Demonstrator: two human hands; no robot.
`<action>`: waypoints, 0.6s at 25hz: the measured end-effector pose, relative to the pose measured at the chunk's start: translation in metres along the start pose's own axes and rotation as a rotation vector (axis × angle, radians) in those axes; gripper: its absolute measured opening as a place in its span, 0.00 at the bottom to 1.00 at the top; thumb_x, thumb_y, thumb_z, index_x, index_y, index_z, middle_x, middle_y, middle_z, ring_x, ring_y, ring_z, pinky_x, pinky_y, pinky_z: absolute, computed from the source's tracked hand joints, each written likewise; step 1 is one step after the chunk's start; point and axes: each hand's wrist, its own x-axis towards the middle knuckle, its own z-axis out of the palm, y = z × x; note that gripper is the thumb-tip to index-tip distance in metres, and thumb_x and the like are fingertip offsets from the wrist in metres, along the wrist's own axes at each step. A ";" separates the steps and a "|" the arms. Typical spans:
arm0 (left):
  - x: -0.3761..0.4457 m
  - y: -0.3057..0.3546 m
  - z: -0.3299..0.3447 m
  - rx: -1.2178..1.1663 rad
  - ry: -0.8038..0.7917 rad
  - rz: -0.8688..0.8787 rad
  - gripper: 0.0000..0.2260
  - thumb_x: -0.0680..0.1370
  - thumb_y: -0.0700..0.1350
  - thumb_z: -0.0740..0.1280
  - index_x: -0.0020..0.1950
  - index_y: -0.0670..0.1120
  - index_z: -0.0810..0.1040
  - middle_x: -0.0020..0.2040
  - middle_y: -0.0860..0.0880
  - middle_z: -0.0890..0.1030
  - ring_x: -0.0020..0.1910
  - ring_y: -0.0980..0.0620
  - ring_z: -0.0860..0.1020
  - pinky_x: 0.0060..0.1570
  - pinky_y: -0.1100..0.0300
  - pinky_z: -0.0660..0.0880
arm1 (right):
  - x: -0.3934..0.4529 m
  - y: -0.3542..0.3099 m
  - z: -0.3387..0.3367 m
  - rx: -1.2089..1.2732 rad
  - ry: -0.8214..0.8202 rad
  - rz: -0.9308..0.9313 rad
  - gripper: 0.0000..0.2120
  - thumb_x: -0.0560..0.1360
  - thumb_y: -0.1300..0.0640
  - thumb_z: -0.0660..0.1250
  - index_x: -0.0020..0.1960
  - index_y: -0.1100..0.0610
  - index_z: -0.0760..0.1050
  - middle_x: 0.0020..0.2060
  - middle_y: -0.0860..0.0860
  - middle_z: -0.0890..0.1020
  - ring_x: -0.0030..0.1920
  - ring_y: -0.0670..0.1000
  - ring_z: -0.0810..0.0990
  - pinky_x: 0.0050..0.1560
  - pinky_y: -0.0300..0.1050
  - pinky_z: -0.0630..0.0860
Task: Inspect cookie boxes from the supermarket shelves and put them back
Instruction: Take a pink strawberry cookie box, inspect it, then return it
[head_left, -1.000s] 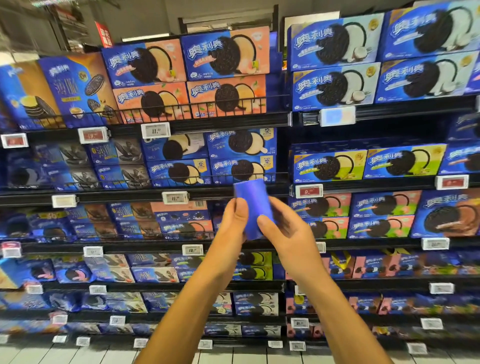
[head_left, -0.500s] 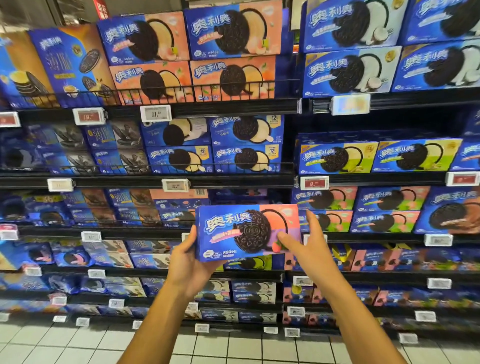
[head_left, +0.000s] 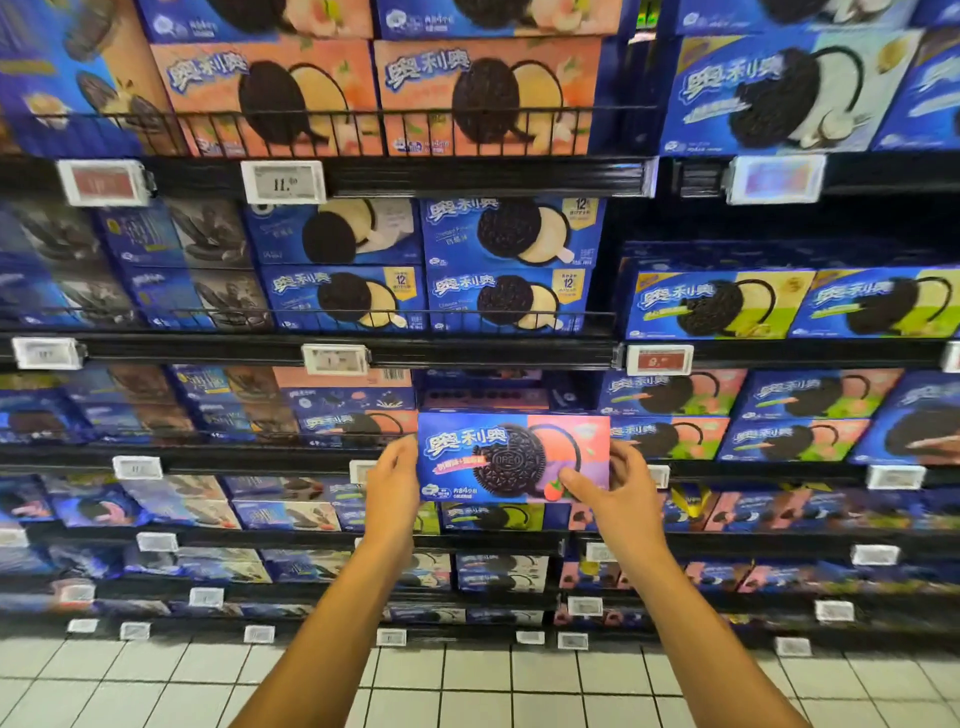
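Hands grip a cookie box (head_left: 488, 457) at centre frame, left hand (head_left: 393, 486) and right hand (head_left: 618, 491) clamping opposite ends before stocked shelves (head_left: 467, 351).

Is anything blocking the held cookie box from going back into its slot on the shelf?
Nothing visible blocks it. The cookie box, held at its ends by the left hand and the right hand, sits level in front of a dark gap in the row, with neighbouring boxes only to either side.

Bright even store light; motion blur toward edges; wide-angle bowing; centre sharpest.
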 end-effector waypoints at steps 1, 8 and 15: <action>0.012 -0.002 0.004 0.013 -0.057 -0.040 0.12 0.84 0.51 0.57 0.56 0.50 0.78 0.57 0.47 0.83 0.52 0.49 0.82 0.45 0.52 0.76 | 0.009 0.004 0.005 -0.005 0.008 0.015 0.26 0.72 0.65 0.76 0.65 0.55 0.71 0.59 0.51 0.82 0.53 0.46 0.83 0.55 0.45 0.80; 0.096 0.004 0.025 0.259 -0.181 -0.010 0.13 0.85 0.46 0.57 0.66 0.44 0.75 0.65 0.42 0.77 0.62 0.42 0.77 0.62 0.47 0.73 | 0.077 0.012 0.039 -0.096 0.042 0.002 0.19 0.74 0.62 0.75 0.61 0.48 0.76 0.51 0.40 0.82 0.49 0.37 0.82 0.55 0.45 0.79; 0.134 0.007 0.035 0.271 -0.154 0.014 0.09 0.85 0.44 0.57 0.54 0.41 0.74 0.64 0.38 0.71 0.61 0.38 0.75 0.65 0.39 0.70 | 0.118 0.024 0.058 -0.142 0.072 0.019 0.24 0.75 0.56 0.75 0.70 0.54 0.73 0.66 0.51 0.78 0.65 0.52 0.77 0.68 0.55 0.73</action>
